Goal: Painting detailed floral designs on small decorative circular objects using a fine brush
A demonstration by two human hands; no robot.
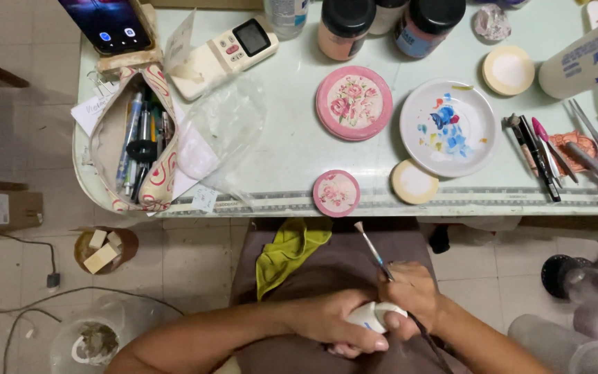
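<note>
While held over the lap below the desk's [292,156] front edge, a small white object [374,316] sits clamped in left hand [337,322] fingers — right hand [413,294] fingers pinch a paintbrush [372,248] too, paint plate [449,127] within reach near that edge.

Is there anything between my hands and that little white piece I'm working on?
Nothing visible: the left hand grips the small white object directly, and the right hand, holding the paintbrush, touches it from the other side.

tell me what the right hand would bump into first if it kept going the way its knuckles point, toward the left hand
Almost at once the small white object that the left hand grips; the right hand, holding a thin paintbrush, already seems to touch it. Depth is hard to judge.
</note>
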